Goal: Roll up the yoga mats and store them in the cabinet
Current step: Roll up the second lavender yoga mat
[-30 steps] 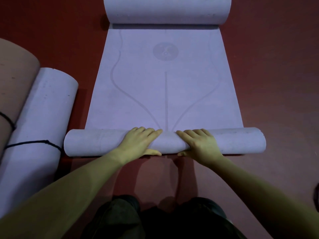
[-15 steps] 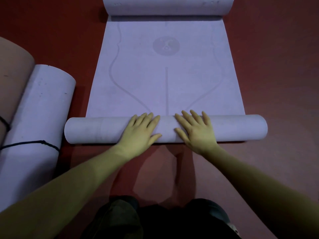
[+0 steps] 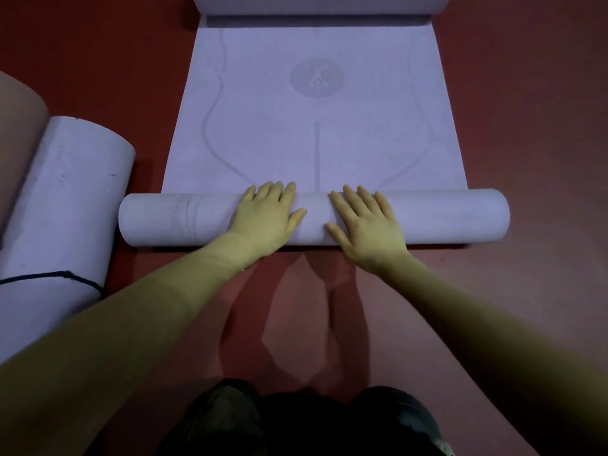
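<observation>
A pale purple yoga mat (image 3: 316, 136) lies flat on the red floor, printed with curved lines and a round logo. Its near end is wound into a roll (image 3: 444, 215) lying across the view. My left hand (image 3: 266, 218) and my right hand (image 3: 368, 225) press flat on top of the roll near its middle, fingers straight and spread, pointing away from me. The mat's far end is also curled into a roll (image 3: 322, 4) at the top edge. No cabinet is in view.
At the left lies a rolled purple mat (image 3: 59, 218) tied with a black cord (image 3: 65, 278), close to the near roll's left end. A brown rolled mat (image 3: 16, 133) sits beyond it at the left edge. Red floor (image 3: 526, 291) surrounds everything; my dark-trousered knees (image 3: 312, 422) are below.
Both hands have pushed the near roll away from me over the flat mat, and it has grown thicker. My fingers went from curled over the roll to flat and spread.
</observation>
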`<state>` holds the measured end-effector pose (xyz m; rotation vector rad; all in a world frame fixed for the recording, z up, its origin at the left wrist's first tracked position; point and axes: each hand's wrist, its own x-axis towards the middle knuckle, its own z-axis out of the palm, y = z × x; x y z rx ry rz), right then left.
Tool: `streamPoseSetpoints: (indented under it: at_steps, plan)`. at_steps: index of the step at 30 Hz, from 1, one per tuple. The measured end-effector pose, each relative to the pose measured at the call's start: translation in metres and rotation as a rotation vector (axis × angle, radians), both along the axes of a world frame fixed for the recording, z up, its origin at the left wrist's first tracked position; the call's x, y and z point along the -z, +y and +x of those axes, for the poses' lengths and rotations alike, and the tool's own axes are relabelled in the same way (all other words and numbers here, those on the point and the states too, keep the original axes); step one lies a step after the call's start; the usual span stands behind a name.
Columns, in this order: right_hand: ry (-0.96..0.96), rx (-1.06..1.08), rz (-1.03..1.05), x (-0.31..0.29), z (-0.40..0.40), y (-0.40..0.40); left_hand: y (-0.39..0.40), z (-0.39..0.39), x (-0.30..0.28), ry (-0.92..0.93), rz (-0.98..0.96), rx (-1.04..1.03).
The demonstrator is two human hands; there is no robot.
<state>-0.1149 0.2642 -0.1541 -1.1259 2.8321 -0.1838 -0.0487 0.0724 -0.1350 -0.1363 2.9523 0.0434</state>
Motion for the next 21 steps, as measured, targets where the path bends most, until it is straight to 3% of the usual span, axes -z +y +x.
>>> streamPoseSetpoints:
  at_steps: [3, 7, 10, 13, 18, 21]
  plan:
    - [-0.061, 0.035, 0.056, -0.005, -0.020, -0.013, 0.012, 0.012, 0.004, 0.139, -0.051, 0.041]
    - [0.023, 0.074, -0.008, 0.000, -0.020, -0.022, 0.013, 0.009, 0.013, 0.088, -0.001, -0.007]
    - [0.169, 0.026, -0.171, 0.006, -0.002, -0.013, -0.001, -0.017, 0.007, 0.006, 0.051, -0.021]
    - [0.233, -0.032, -0.184, 0.013, 0.007, -0.002, -0.012, -0.041, -0.004, -0.023, 0.052, -0.007]
    - [0.251, -0.082, -0.111, 0.021, -0.021, -0.006, -0.007, -0.028, -0.007, 0.254, 0.021, 0.033]
    - [0.189, -0.083, -0.091, 0.015, -0.055, -0.022, -0.005, -0.028, -0.001, 0.025, -0.034, -0.043]
